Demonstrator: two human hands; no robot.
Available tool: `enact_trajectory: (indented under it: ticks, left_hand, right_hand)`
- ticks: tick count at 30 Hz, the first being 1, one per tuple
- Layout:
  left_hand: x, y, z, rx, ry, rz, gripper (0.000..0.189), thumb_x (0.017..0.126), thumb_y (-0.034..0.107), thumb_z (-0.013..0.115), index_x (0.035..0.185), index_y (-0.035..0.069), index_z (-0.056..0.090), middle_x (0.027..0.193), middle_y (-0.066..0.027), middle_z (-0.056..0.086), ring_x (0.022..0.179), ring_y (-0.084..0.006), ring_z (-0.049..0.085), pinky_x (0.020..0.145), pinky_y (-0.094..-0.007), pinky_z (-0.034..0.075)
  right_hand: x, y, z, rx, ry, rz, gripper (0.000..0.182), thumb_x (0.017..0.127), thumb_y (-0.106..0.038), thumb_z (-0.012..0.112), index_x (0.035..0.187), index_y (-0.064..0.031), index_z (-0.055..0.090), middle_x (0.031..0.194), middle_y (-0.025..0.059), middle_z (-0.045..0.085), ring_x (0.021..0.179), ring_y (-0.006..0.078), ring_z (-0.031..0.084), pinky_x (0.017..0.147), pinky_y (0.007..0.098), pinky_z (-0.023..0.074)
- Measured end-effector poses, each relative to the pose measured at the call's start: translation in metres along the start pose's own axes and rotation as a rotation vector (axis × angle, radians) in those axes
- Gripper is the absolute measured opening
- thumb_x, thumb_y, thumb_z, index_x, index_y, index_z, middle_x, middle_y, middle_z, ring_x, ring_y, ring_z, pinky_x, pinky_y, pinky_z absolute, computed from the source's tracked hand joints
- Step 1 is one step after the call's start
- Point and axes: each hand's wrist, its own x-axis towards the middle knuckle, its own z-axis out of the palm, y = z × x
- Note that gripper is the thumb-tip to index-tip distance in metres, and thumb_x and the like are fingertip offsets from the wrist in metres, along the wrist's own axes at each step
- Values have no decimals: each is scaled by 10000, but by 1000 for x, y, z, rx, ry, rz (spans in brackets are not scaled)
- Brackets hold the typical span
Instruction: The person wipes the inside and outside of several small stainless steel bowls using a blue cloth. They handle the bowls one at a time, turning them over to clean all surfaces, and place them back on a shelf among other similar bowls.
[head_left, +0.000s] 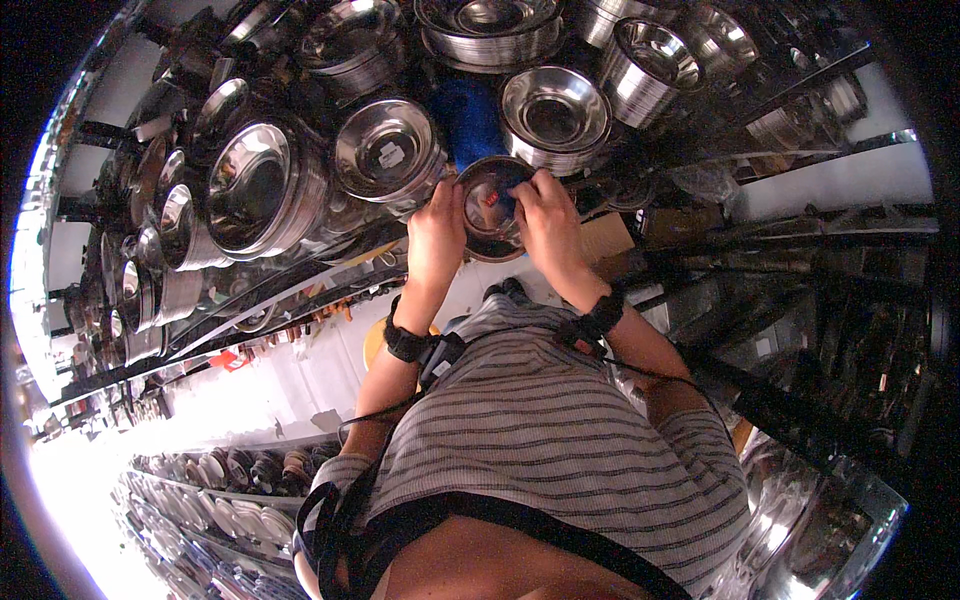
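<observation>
Between my hands is a shiny metal bowl (491, 232) with a small red sticker (491, 198) inside it. My left hand (437, 232) pinches its left rim. On the opposite side my right hand (550, 225) grips the upper right edge, its thumb and fingers reaching over the rim. Just beyond the bowl a blue cloth-like item (466, 116) lies between two stacks. The left stack of metal bowls (386, 150) bears a white label inside its top bowl. To the right stands another bowl stack (555, 116).
Larger stacked metal basins (255, 187) line the shelf on the left. More stacks, including deep bowls (652, 71), crowd the back. The shelf's front edge (300, 289) runs diagonally at left. A cardboard piece (606, 238) sits right of my hands. Racks of utensils (225, 480) stand lower left.
</observation>
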Motion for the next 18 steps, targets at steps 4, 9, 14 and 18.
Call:
enact_trajectory:
  ticks: [4,9,14,18]
  left_hand:
    - [-1,-3,0,-24,22,22,82,937,104,500,911,32,528,675,-247,573,640,-430,591,494,-476,457]
    - [3,-11,1,-18,-2,3,120,940,116,495,859,28,504,667,-257,559,642,-438,585,497,-492,449]
    - [5,-14,2,-3,-6,20,113,930,106,501,871,14,530,719,-256,560,668,-451,573,530,-490,443]
    - [8,-15,5,14,31,56,149,941,145,497,850,27,508,673,-267,563,637,-464,571,501,-530,436]
  right_hand:
    - [12,-2,6,95,103,-37,241,734,19,583,972,-19,585,971,145,513,922,344,553,791,424,467]
    - [32,-17,16,226,141,-205,340,701,9,598,1039,-15,566,995,137,540,931,332,575,787,401,489]
    - [24,-15,21,152,-90,-390,286,711,-23,588,992,13,550,991,135,554,929,319,582,777,387,504]
    - [15,-9,13,210,-231,-450,189,736,-40,603,921,-13,581,970,111,557,899,299,588,756,382,515]
